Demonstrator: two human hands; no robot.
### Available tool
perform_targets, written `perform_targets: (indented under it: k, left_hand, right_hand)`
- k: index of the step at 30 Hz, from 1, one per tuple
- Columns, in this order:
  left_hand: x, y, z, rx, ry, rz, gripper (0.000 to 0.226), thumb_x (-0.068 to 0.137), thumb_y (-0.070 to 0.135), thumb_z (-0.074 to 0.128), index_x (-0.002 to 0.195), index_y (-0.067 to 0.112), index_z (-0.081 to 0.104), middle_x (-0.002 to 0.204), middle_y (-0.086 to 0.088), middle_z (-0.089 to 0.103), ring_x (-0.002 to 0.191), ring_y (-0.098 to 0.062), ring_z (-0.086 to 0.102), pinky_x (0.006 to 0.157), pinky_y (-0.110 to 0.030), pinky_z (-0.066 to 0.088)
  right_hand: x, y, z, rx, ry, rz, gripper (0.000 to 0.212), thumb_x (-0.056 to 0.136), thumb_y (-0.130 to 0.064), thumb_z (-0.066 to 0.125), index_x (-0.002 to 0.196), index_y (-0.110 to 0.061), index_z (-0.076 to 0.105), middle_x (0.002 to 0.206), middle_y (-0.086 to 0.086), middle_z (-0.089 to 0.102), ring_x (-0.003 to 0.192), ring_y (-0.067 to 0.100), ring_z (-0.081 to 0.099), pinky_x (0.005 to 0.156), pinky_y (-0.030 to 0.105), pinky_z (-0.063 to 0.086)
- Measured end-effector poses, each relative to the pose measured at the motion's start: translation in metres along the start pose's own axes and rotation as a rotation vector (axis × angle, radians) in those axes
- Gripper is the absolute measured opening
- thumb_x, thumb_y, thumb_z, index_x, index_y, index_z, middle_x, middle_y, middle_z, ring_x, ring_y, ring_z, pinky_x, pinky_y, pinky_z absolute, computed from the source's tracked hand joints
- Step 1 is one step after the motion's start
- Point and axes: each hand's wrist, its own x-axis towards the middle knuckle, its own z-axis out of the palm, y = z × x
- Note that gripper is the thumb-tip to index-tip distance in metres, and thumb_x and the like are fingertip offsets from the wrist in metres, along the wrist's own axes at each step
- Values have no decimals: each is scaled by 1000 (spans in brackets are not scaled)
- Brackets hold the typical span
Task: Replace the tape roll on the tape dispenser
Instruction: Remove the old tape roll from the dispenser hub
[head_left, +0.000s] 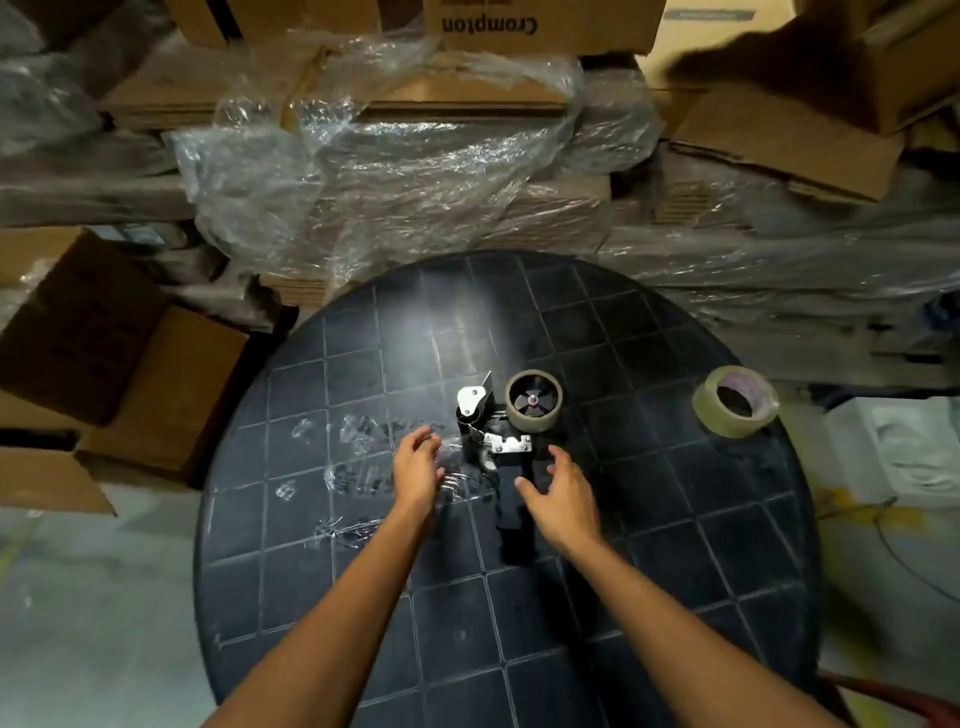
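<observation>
A hand-held tape dispenser (493, 441) lies on the round black table (649, 545), its black handle pointing toward me. A nearly spent brown tape core (534, 401) sits on its hub. A fuller roll of clear tape (735, 401) stands apart at the table's right edge. My left hand (418, 465) hovers just left of the dispenser, fingers apart, over crumpled clear tape scraps (358, 473). My right hand (561, 499) is open beside the handle, holding nothing.
Stacked cardboard boxes (545, 26) and flattened cartons under clear plastic wrap (389, 156) crowd the space behind the table. Open boxes (119, 374) stand on the floor at left. A white object (893, 447) and a cable lie on the floor at right.
</observation>
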Motion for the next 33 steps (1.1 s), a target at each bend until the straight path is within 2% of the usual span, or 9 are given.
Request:
perform_targets:
  k: [5,10,13,17,21,24,26,28,33]
  left_hand:
    - [29,-9,13,-21,-57,-41,26,95,16,53,118,9,64,103,-3,63,98,-20,60,80,-31,49]
    - [34,-21,3,36,-219,-179,15,93,24,55,97,12,64,81,-7,67,51,-12,54,48,-22,37]
    - [27,-31,-8,14,-267,-285,14,93,20,56,92,8,64,77,-7,70,51,-11,56,48,-22,42]
    - [10,-45,-28,-28,-192,-305,15,87,-5,57,98,-2,66,71,-9,67,55,-13,58,49,-18,50]
    - [-8,-56,-45,26,-128,-305,21,79,-10,53,74,4,68,53,-3,59,42,-10,48,41,-18,43]
    - [-12,-63,-55,169,-86,-219,24,82,2,58,61,13,62,53,0,58,51,-15,49,48,-25,40]
    - [-11,-62,-62,399,8,-23,13,86,13,61,75,16,67,74,-2,67,70,-21,60,65,-33,48]
    - [-8,-55,-65,549,96,185,9,88,18,62,96,15,66,101,-6,62,90,-21,61,85,-35,49]
    - [1,-27,-42,622,48,429,28,89,27,63,114,14,61,114,-2,56,102,-15,55,91,-32,45]
  right_hand:
    - [19,-8,27,41,-47,57,88,78,-38,78,149,-18,31,137,14,59,127,33,55,98,34,45]
    - [15,1,43,85,-52,80,86,77,-25,80,148,-23,30,128,12,65,117,32,62,94,32,50]
    - [-2,7,47,87,-71,92,85,77,-25,81,146,-23,31,124,10,67,113,30,63,92,31,50]
    - [-26,18,50,85,-127,116,88,74,-27,83,143,-26,28,119,9,67,111,29,63,94,35,51]
    - [-49,28,51,63,-187,136,85,70,-28,86,136,-26,32,111,5,62,104,27,62,90,36,51]
    - [-55,33,46,54,-262,120,81,67,-36,87,131,-26,38,108,0,60,97,21,62,87,34,51]
    - [-52,31,37,79,-269,135,73,70,-46,84,129,-24,47,110,-1,63,101,19,64,90,34,51]
    - [-38,25,24,118,-163,156,64,76,-48,78,128,-20,53,113,1,66,105,19,64,92,34,50]
    - [10,6,-2,165,36,168,49,86,-38,72,126,-12,59,116,7,70,109,23,64,90,31,46]
